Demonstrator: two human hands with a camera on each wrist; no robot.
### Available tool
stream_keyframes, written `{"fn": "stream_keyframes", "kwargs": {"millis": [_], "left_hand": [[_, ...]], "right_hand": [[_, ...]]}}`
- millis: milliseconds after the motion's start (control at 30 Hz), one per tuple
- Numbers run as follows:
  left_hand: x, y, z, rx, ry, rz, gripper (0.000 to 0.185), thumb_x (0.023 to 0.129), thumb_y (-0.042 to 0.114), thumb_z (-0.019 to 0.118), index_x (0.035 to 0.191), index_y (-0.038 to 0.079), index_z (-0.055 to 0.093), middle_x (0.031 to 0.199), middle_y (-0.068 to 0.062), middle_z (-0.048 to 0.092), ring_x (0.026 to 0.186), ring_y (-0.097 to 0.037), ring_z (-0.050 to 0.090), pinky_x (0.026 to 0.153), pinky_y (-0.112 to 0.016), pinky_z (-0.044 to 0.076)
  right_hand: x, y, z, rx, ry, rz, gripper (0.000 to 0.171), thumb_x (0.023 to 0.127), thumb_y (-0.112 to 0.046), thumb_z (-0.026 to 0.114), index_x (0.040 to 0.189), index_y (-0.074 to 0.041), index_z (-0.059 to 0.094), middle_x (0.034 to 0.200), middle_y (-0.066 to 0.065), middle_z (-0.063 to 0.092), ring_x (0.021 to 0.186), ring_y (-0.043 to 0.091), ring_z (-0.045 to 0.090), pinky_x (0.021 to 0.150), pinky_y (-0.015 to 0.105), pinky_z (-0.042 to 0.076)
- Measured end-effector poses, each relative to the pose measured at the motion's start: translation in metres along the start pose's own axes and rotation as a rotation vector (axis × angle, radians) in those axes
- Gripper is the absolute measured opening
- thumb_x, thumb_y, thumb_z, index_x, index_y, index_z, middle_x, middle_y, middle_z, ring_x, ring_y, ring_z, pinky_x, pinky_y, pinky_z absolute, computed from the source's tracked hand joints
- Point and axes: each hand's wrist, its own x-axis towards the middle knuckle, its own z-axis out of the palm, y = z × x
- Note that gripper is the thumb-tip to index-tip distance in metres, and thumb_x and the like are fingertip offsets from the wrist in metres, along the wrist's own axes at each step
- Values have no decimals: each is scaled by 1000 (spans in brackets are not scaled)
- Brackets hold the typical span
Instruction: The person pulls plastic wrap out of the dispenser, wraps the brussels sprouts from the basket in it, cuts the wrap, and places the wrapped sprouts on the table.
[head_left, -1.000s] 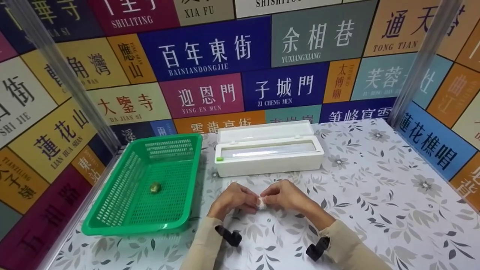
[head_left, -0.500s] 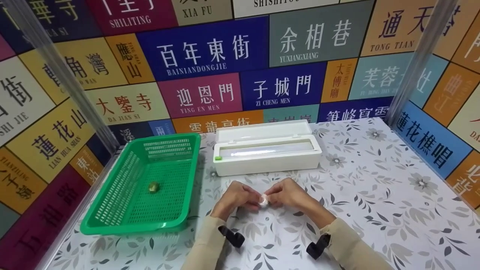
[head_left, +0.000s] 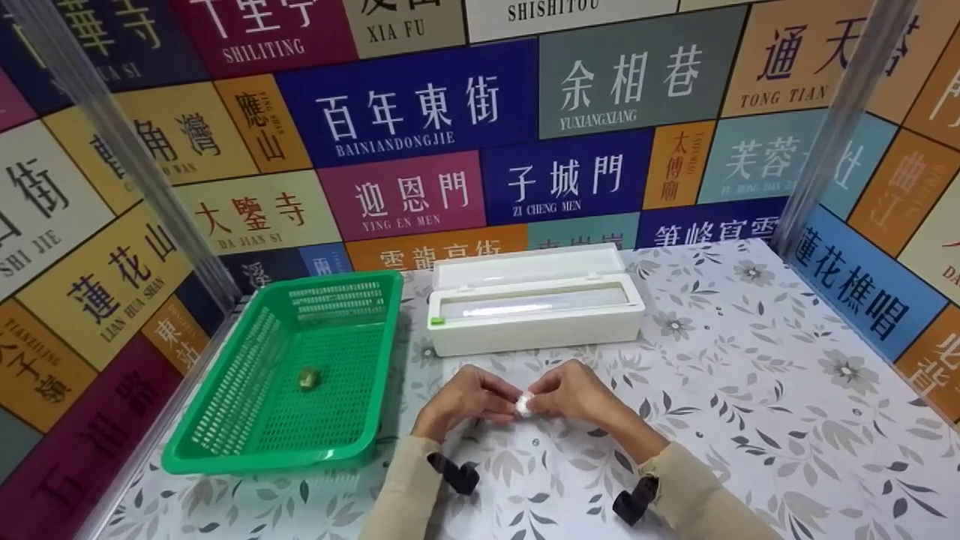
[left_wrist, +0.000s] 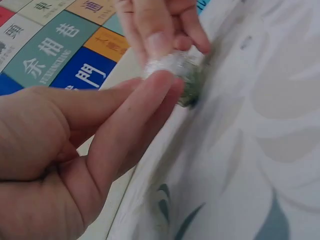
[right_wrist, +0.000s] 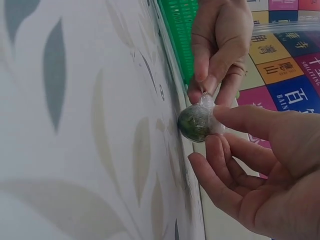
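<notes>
A small green ball wrapped in clear film (head_left: 523, 404) (right_wrist: 196, 122) (left_wrist: 182, 75) rests on the flowered table between both hands. My left hand (head_left: 466, 396) pinches the film from the left with its fingertips (left_wrist: 165, 82). My right hand (head_left: 566, 394) pinches the film's gathered end from the right, thumb (right_wrist: 250, 120) on top. A second small green ball (head_left: 309, 377) lies inside the green basket (head_left: 247, 446) at the left. The white film dispenser box (head_left: 536, 330) sits just behind the hands with its lid up.
Colourful sign-patterned walls (head_left: 420, 112) close off the back and both sides. Clear posts (head_left: 840, 127) stand at the back corners. The flowered tabletop (head_left: 750, 390) stretches out to the right of the hands.
Both hands stay on the wrapped ball, with only small finger shifts on the film. The basket and box have not moved.
</notes>
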Motion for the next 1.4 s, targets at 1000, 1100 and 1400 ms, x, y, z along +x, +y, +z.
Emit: {"fn": "stream_keyframes", "kwargs": {"millis": [1000, 1100, 1400], "left_hand": [[-3, 10, 11, -57, 43, -77, 25, 86, 2, 75, 111, -2, 73, 86, -23, 76, 64, -23, 75, 59, -32, 62], [-4, 8, 8, -73, 12, -93, 24, 88, 5, 73, 111, -2, 73, 86, -22, 76, 67, -23, 75, 62, -32, 62], [-4, 6, 2, -44, -71, -116, 28, 88, 11, 74, 115, 1, 72, 92, -20, 77, 76, -26, 77, 67, -34, 63]], "right_hand": [[1, 0, -1, 87, 15, 56, 12, 82, -10, 77, 94, -7, 80, 80, 8, 77, 63, 14, 69, 59, 24, 53], [0, -1, -2, 96, -4, 60, 13, 82, -14, 79, 93, -7, 80, 77, 8, 77, 62, 14, 69, 59, 25, 53], [6, 3, 3, 276, -44, 98, 16, 84, -12, 81, 94, 1, 77, 74, 7, 75, 62, 13, 69, 61, 26, 59]]}}
